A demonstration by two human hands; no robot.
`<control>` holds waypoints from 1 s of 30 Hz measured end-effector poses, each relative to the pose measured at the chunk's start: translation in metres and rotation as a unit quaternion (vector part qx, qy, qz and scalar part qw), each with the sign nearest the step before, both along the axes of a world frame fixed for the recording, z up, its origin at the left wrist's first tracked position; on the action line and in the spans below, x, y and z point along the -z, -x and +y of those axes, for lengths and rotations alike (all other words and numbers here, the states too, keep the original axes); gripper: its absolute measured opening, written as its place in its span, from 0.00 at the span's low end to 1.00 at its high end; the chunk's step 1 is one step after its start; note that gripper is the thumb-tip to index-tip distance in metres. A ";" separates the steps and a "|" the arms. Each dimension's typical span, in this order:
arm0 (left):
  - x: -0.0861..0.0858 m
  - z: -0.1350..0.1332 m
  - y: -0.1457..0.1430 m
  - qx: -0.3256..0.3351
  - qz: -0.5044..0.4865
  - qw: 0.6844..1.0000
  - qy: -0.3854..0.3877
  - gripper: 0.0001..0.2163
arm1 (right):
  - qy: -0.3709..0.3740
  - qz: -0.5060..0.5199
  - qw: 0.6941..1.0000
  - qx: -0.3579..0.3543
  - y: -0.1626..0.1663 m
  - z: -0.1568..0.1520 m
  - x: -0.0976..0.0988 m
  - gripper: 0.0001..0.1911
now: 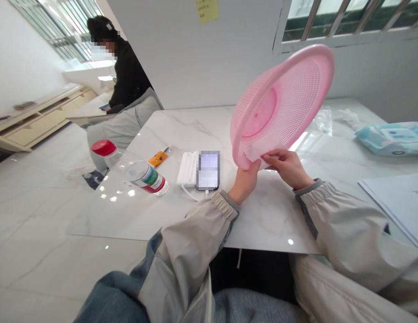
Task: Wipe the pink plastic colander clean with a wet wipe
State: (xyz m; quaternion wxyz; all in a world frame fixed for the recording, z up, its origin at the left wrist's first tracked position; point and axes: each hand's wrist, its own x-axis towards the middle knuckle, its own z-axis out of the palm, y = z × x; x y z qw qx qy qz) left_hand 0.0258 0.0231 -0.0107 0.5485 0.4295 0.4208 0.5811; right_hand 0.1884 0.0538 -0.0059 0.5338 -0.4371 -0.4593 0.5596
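A pink plastic strainer basket (289,96) is held up tilted above the white marble table (182,211), its open side facing me. My left hand (245,180) grips its lower rim, fingers closed round the edge. My right hand (287,167) presses a white wipe (262,149) against the inside of the basket near that rim, fingers closed on it.
On the table lie a clear bottle with a red cap (131,168), a small orange item (157,158), a white power bank (187,169) with a phone (209,170), a wet-wipe pack (392,138), clear plastic wrap (321,121) and papers (397,202). Another person (128,96) sits at the far left.
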 end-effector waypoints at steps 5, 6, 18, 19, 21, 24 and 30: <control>0.000 0.001 0.001 0.005 0.004 1.000 -0.002 0.23 | -0.001 -0.026 0.999 -0.035 -0.001 -0.002 -0.001 0.23; 0.000 0.001 0.002 0.002 0.004 1.000 -0.002 0.23 | 0.001 -0.031 0.999 -0.043 -0.001 -0.002 -0.001 0.23; -0.001 0.004 0.002 -0.021 -0.053 0.997 0.055 0.19 | 0.015 -0.024 0.998 -0.048 0.002 -0.005 -0.006 0.27; 0.000 0.004 0.002 -0.019 -0.058 0.997 0.053 0.20 | 0.013 -0.022 0.998 -0.050 0.002 -0.005 -0.005 0.27; 0.001 0.005 0.002 -0.008 -0.059 0.997 0.044 0.21 | 0.005 -0.023 0.998 -0.052 0.002 -0.006 -0.004 0.26; 0.002 0.004 0.003 -0.008 -0.026 0.999 0.033 0.20 | -0.008 -0.028 0.998 -0.049 0.002 -0.006 -0.004 0.25; -0.001 0.002 0.006 -0.033 0.034 0.999 0.017 0.16 | -0.005 -0.026 0.997 -0.068 0.001 -0.008 -0.005 0.26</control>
